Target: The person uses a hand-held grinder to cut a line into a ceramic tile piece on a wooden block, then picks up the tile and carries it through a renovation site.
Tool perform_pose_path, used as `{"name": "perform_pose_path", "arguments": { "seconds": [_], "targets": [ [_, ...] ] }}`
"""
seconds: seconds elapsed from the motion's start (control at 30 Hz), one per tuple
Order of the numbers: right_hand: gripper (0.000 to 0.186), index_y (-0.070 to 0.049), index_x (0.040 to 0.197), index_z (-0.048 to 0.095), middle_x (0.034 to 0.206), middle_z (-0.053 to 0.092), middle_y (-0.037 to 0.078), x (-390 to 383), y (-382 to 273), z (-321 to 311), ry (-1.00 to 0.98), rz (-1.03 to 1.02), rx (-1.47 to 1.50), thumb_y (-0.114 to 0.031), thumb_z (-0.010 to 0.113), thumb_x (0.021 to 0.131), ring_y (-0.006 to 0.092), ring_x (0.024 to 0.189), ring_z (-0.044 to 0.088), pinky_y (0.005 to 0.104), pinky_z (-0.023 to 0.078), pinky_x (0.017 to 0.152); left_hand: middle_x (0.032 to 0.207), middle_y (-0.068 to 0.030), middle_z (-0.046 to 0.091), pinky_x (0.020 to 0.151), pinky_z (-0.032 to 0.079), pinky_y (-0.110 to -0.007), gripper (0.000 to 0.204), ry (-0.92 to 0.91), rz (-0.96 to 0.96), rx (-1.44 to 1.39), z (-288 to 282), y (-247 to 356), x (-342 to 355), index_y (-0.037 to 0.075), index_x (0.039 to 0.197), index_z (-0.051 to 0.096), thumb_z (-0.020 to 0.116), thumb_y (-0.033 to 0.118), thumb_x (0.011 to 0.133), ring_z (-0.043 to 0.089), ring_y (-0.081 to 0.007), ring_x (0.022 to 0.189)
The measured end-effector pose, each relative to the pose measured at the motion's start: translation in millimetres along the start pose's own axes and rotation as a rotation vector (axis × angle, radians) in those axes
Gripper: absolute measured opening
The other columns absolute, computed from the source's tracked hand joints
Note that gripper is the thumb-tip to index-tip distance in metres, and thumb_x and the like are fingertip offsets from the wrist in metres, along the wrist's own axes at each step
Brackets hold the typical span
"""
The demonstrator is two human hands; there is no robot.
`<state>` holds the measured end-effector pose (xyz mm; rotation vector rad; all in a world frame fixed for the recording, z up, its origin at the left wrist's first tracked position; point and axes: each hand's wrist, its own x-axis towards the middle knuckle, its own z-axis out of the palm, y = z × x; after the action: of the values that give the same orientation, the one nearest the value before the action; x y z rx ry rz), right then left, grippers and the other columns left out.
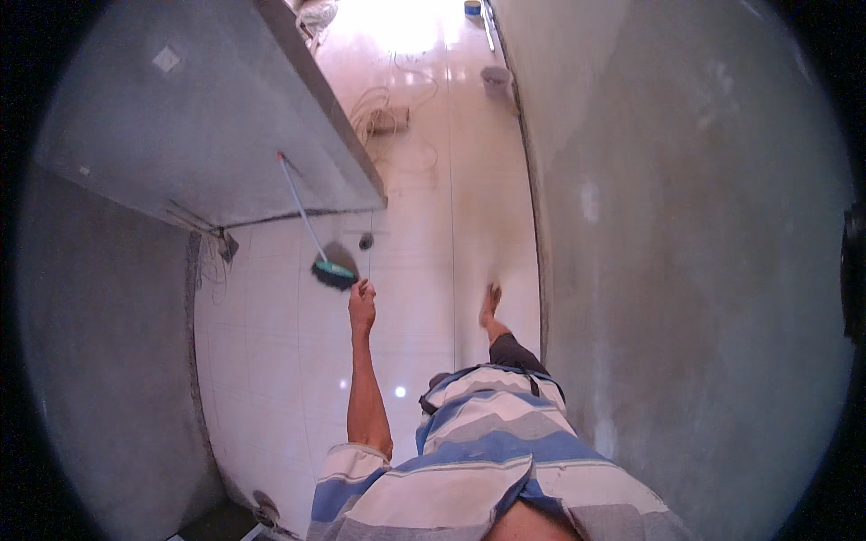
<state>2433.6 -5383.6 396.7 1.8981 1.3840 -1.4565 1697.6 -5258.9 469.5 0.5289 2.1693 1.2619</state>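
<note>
My left hand (362,305) is stretched forward over the tiled floor, with its fingers loosely bent and slightly apart. I see nothing in it. In the picture its fingertips come right beside the head of a broom (334,268), which has a green block and dark bristles. Whether they touch I cannot tell. The broom's pale handle slants up to a red tip against the grey wall. My right hand is out of the picture. A small dark round thing (365,242) lies on the floor just past the broom head.
A long grey wall (649,225) runs along my right; a wall corner (379,194) juts out ahead on the left. Further on are a brownish block (388,120) amid loose cables, a bucket (495,83) and a small tub (472,9). Thin wires (214,270) hang at the left wall.
</note>
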Motion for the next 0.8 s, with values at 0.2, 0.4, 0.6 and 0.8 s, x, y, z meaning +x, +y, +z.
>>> {"name": "perform_pose_path", "arguments": {
  "seconds": [0.2, 0.4, 0.6, 0.8],
  "targets": [
    [0.047, -0.003, 0.126, 0.074, 0.113, 0.076, 0.028, 177.4, -195.8, -150.6, 0.064, -0.307, -0.233, -0.041, 0.059, 0.102, 0.0472, 0.105, 0.072, 0.0606, 0.053, 0.093, 0.108, -0.0098, 0.075, 0.067, 0.058, -0.032, 0.038, -0.03, -0.217, 0.022, 46.4, -40.5, 88.7, 0.005, 0.14, 0.063, 0.06, 0.026, 0.109, 0.072, -0.0174, 0.084],
    [0.051, -0.005, 0.144, 0.067, 0.122, 0.076, 0.017, 285.4, -555.6, -381.4, 0.487, -0.471, 0.166, -0.036, 0.071, 0.103, 0.0244, 0.112, 0.073, 0.0392, 0.058, 0.094, 0.133, -0.0295, 0.071, 0.106, 0.054, -0.057, 0.053, -0.692, -0.447, 0.786, 76.3, -37.0, -28.0, 0.007, 0.129, 0.074, 0.056, 0.049, 0.101, 0.068, -0.0494, 0.123],
    [0.052, -0.004, 0.145, 0.064, 0.114, 0.074, 0.009, 375.6, -763.6, -452.9, 0.395, -0.734, 0.409, -0.038, 0.07, 0.106, 0.0186, 0.095, 0.071, 0.0347, 0.059, 0.078, 0.12, -0.0265, 0.075, 0.094, 0.056, -0.057, 0.04, -0.496, -0.801, 0.506, 104.1, 13.8, 83.0, 0.008, 0.116, 0.077, 0.058, 0.039, 0.101, 0.072, -0.0438, 0.11],
    [0.046, -0.007, 0.144, 0.064, 0.113, 0.075, 0.01, 504.7, -702.4, -444.9, 0.306, -0.567, -0.182, -0.032, 0.068, 0.106, 0.0188, 0.091, 0.072, 0.0351, 0.059, 0.072, 0.131, -0.0256, 0.073, 0.1, 0.055, -0.059, 0.039, -0.4, -0.035, 0.959, 217.4, 79.4, 413.6, 0.004, 0.116, 0.076, 0.051, 0.033, 0.109, 0.069, -0.0436, 0.123]
  ]
}}
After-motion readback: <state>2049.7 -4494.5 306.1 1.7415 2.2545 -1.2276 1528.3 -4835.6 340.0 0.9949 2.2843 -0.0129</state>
